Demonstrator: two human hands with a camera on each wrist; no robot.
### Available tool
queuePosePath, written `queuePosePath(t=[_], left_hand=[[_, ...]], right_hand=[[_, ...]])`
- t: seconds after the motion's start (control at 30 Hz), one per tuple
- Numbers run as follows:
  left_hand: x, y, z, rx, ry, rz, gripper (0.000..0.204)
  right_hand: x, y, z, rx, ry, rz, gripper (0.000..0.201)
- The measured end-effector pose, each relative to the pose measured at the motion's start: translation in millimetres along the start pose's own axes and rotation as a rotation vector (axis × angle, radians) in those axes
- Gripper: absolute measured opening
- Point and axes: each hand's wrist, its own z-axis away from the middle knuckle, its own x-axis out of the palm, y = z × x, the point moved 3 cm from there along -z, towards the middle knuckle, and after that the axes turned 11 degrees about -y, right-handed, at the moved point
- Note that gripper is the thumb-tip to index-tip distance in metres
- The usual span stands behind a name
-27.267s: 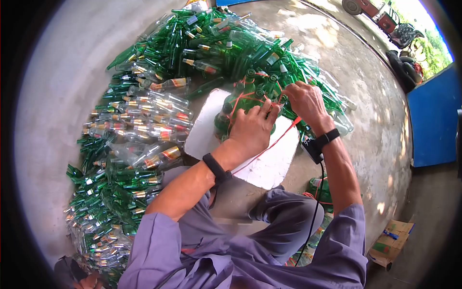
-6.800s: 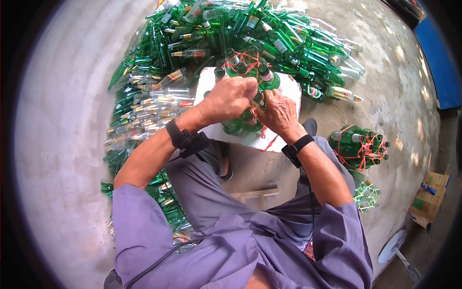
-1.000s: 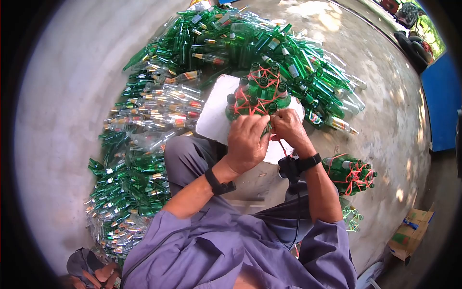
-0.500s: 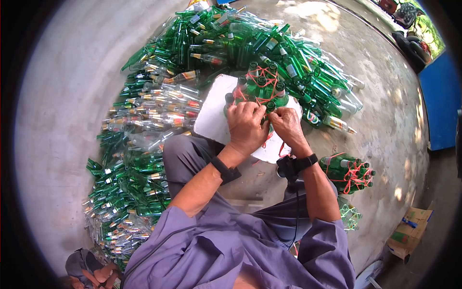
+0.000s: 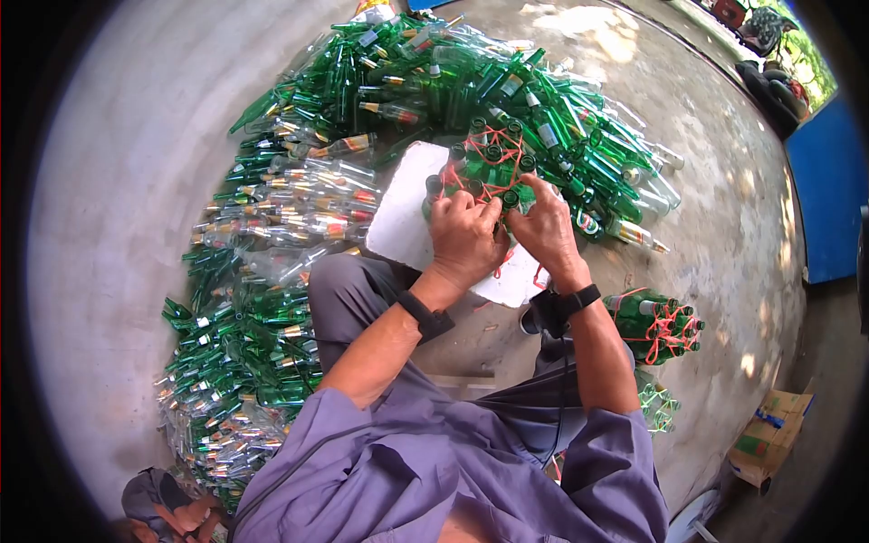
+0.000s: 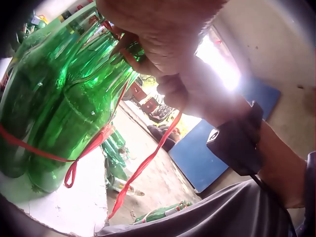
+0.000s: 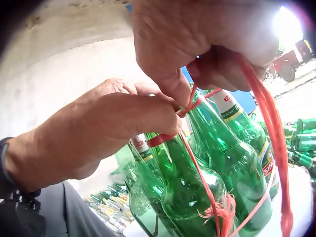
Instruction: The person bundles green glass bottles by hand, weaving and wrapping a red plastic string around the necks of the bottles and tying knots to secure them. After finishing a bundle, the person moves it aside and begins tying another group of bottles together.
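Note:
Several green glass bottles (image 5: pixel 493 172) stand upright in a cluster on a white foam board (image 5: pixel 396 217), with red plastic twine (image 5: pixel 489 190) laced between their necks. My left hand (image 5: pixel 463 237) is at the near side of the cluster; in the right wrist view its thumb and finger pinch the twine (image 7: pixel 157 139) beside a bottle neck. Just right of it, my right hand (image 5: pixel 548 235) holds the twine too, its fingertips meeting the left ones at the crossing strands. A loose twine tail (image 6: pixel 143 165) hangs from the right hand. More twine wraps the lower bottle bodies.
Heaps of loose green bottles (image 5: pixel 339 86) and clear bottles (image 5: pixel 308 195) curve around the far and left sides. A twine-tied bottle bundle (image 5: pixel 656 326) lies on the floor to the right. Farther right are a cardboard box (image 5: pixel 769 439) and a blue panel (image 5: pixel 826 195).
Both hands have moved slightly up and away from the body at the cluster's near bottles. The right index finger has since stretched out past the near neck. Over the longer span, the lacing has spread across more necks.

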Motion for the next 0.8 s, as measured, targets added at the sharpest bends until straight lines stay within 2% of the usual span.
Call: queuePosePath(t=[0.13, 0.27, 0.33, 0.4, 0.43, 0.5, 0.53, 0.6, 0.63, 0.7, 0.73, 0.8], left_hand=[[-0.2, -0.5, -1.1, -0.007, -0.024, -0.002, 0.031], [1.1, -3.3, -0.4, 0.027, -0.015, 0.010, 0.033], [-1.8, -4.7, 2.8, 0.051, -0.007, 0.033, 0.033], [-6.3, -5.6, 8.5, 0.096, -0.038, 0.103, 0.045], [-11.0, -7.0, 12.6, 0.094, -0.036, 0.102, 0.045], [-27.2, -11.3, 28.5, 0.078, 0.067, 0.169, 0.059], [-34.2, -14.9, 42.7, -0.028, 0.034, 0.170, 0.071], [-30.2, -26.5, 63.3, -0.149, 0.028, 0.204, 0.081], [-24.7, -30.3, 67.4, -0.155, 0.028, 0.199, 0.081], [-12.5, -42.5, 77.3, -0.302, 0.126, 0.308, 0.093], [-2.8, -47.2, 80.1, -0.303, 0.131, 0.306, 0.093], [26.7, -60.2, 86.8, -0.419, 0.032, 0.563, 0.101]], right_hand=[[-0.9, 2.7, -5.1, -0.043, -0.162, 0.010, 0.046], [3.9, -3.8, 0.3, -0.101, -0.098, 0.079, 0.046], [0.8, -10.2, 4.7, 0.030, -0.184, -0.004, 0.045], [0.6, -10.1, 7.6, 0.024, -0.169, 0.017, 0.046], [0.1, -10.1, 8.0, 0.015, -0.152, 0.038, 0.046], [2.3, -7.1, 9.3, 0.018, -0.130, 0.065, 0.046], [3.5, -4.7, 10.8, 0.026, -0.106, 0.090, 0.047], [5.0, -6.1, 12.4, 0.035, -0.115, 0.093, 0.047], [6.3, -7.6, 11.4, 0.036, -0.123, 0.103, 0.046], [9.3, -7.8, 11.4, 0.004, -0.110, 0.128, 0.045], [8.4, -8.6, 10.7, -0.023, -0.085, 0.158, 0.044], [9.5, -6.5, 11.4, -0.023, -0.081, 0.167, 0.037]])
